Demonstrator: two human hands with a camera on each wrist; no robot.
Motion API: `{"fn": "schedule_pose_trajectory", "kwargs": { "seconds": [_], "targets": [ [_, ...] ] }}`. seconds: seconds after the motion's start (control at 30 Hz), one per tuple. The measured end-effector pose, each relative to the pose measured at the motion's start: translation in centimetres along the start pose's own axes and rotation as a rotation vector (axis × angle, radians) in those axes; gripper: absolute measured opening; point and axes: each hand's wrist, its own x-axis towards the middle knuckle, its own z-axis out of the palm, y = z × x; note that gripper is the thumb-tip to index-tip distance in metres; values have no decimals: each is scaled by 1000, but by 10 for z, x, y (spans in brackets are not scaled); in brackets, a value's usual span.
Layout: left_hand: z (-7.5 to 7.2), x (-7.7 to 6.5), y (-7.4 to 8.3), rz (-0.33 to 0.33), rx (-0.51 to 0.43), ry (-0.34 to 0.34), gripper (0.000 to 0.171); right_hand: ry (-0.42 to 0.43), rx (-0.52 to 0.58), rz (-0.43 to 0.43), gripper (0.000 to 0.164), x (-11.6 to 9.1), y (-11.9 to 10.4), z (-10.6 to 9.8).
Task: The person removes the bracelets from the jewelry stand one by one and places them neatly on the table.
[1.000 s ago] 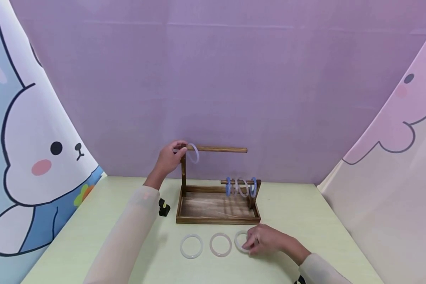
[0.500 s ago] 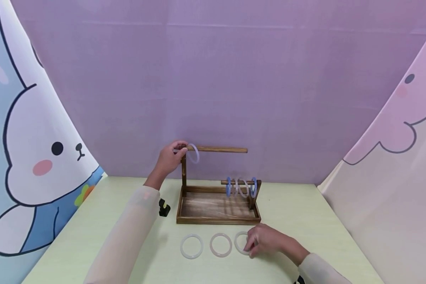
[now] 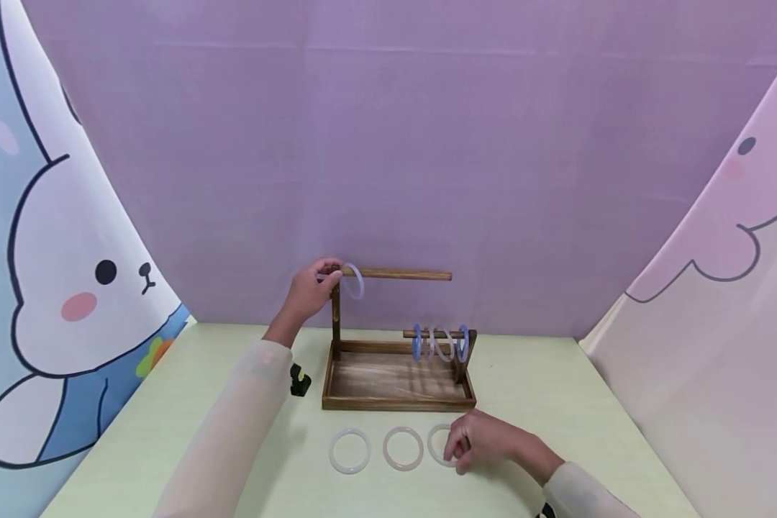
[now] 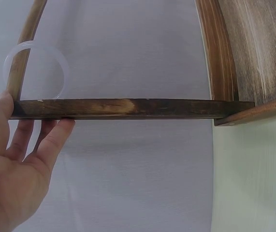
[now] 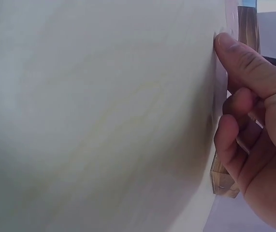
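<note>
the person's left hand (image 3: 309,289) and right hand (image 3: 485,439) are bare below long, pale cream sleeves, the left sleeve (image 3: 229,424) with a faint pinkish patch at the cuff. a small, blocky black device (image 3: 300,380) with a yellow-green mark sits by that cuff, and a black piece (image 3: 546,511) partly shows at the right sleeve (image 3: 581,492).

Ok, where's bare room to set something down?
Free: the tray floor left of the hanging rings; the tabletop right of the tray. Crowded: the short bar carrying those rings; tabletop before the tray, where the right hand touches one of three pale rings.
</note>
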Motion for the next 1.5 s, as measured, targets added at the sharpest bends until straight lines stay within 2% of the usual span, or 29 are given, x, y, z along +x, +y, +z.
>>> {"fn": "schedule_pose_trajectory", "kwargs": {
  "seconds": [0.3, 0.57, 0.8, 1.1, 1.5],
  "targets": [
    [1, 1, 0, 2, -2, 0, 32, 16, 47, -30, 20, -1, 0, -5],
    [1, 0, 0, -4, -5, -6, 33, 56, 103, -61, 16, 1, -11, -23],
    [1, 0, 0, -8, -9, -5, 33, 95, 66, -87, 19, 4, -9, -38],
    [1, 0, 0, -10, -11, -6, 34, 109, 78, -65, 20, 12, -19, -52],
    [2, 0, 0, -10, -6, -4, 33, 155, 43, -146, 16, 31, -41, -67]
  ]
}}
